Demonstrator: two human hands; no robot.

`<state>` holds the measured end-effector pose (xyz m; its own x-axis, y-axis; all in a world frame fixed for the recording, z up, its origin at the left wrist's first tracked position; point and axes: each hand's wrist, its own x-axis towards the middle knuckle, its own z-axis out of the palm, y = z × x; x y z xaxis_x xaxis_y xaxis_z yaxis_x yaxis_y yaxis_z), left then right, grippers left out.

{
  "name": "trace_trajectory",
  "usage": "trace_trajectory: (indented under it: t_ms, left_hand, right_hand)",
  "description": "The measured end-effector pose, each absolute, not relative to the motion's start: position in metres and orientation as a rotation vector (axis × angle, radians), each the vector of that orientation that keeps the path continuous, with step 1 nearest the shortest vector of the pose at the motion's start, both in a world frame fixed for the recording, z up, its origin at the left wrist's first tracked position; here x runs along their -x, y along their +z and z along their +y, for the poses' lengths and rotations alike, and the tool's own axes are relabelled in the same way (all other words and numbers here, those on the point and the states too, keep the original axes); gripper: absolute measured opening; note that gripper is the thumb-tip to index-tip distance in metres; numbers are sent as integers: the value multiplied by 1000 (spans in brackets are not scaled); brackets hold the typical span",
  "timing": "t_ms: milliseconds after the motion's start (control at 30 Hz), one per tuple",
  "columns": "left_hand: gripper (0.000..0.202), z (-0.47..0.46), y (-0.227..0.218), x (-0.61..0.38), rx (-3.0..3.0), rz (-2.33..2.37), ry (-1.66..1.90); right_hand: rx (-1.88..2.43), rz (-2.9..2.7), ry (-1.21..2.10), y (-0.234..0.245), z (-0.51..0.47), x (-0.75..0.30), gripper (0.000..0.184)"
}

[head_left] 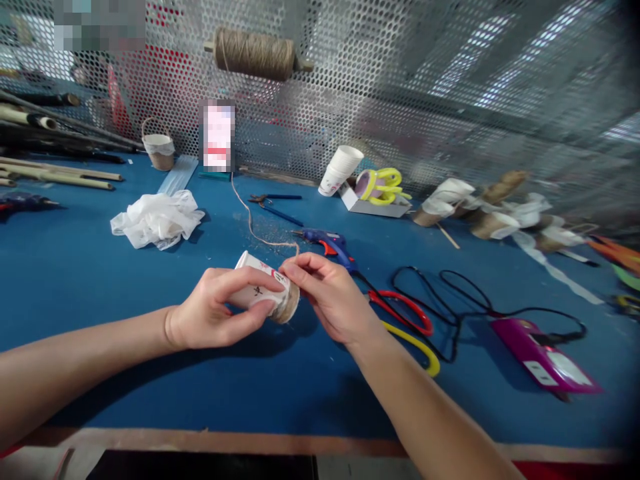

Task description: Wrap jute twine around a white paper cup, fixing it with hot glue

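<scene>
Tilted on its side above the blue table, a white paper cup [249, 293] with printed marks is gripped by my left hand [225, 308], thumb and fingers around it. Several turns of brown twine wrap the cup's right end. Against that wrapped end, my right hand [327, 290] pinches the twine [265, 240] between thumb and fingers. From there the strand runs slack across the table to the back, near a phone-like lit screen. Just beyond my right hand lies a blue glue gun [327, 245] with a red-orange trigger.
A twine spool [255, 55] hangs on the mesh wall. Behind are pliers [277, 203], white plastic film [157, 220], stacked cups [341, 170] and a small basket [159, 152]. Red-and-yellow-handled scissors [407, 310], a black cord and a purple power strip [545, 357] lie right; sticks [60, 175] lie left.
</scene>
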<state>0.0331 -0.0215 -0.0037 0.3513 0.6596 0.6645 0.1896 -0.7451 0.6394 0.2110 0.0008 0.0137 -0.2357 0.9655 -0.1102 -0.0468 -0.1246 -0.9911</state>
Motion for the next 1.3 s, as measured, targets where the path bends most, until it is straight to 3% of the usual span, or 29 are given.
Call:
trace_trajectory:
  t_ms: [200,367,600,733,1000,1300]
  left_hand:
    - [11,-20,2,-37,-1643,871,1254]
    - [22,-10,5,-41,-1038,889,1225]
    - [27,-4,11,-43,-785,1046,1173]
    - [23,-7,13,-43,-851,1059,1187]
    - [21,-9,7,-44,-1045,1048,1228]
    - [23,-9,-1,-39,-1379,1068,1251]
  right_hand:
    - [1211,-1222,1548,9,5,-208,32]
    - [1258,-1258,1402,0,9,-211,39]
    - [1110,-1918,648,13,-7,-211,9]
    - [1092,-2011,501,11,-11,-207,5]
    - [1128,-2018,491,8,-9,-206,6]
    - [1154,-1922,799,16,-10,-210,5]
